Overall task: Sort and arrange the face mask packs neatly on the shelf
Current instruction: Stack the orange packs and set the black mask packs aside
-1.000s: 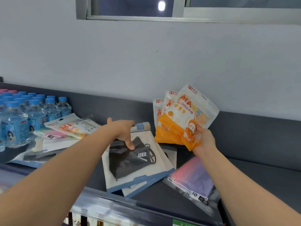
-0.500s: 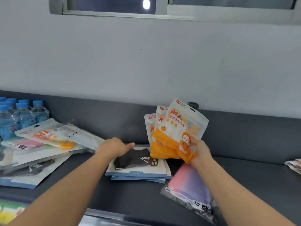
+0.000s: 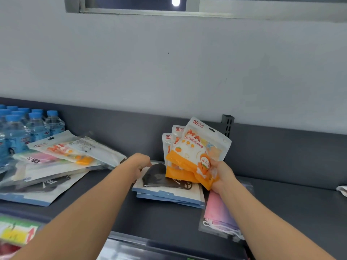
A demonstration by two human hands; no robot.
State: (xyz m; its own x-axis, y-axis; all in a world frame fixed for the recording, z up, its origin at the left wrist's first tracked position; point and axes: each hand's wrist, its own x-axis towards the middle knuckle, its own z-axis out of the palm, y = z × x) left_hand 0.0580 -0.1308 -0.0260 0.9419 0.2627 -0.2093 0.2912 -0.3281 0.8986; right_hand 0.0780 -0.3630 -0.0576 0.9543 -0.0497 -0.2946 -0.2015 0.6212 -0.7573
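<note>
Head view: a fan of orange-and-white mask packs point(image 3: 195, 154) stands upright over the dark shelf point(image 3: 161, 218), clenched at its lower corner by the right hand point(image 3: 221, 175). The left hand point(image 3: 141, 163), fingers curled, rests on the stack of black-mask packs point(image 3: 169, 192) beneath. A pink-purple pack point(image 3: 221, 214) lies right of it; a loose pile of packs point(image 3: 56, 166) and water bottles point(image 3: 28, 126) sit far left.

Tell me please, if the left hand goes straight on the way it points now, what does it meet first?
Probably the orange mask packs held upright by the right hand. The left hand rests on the black mask pack, pointing right; depth is unclear.
</note>
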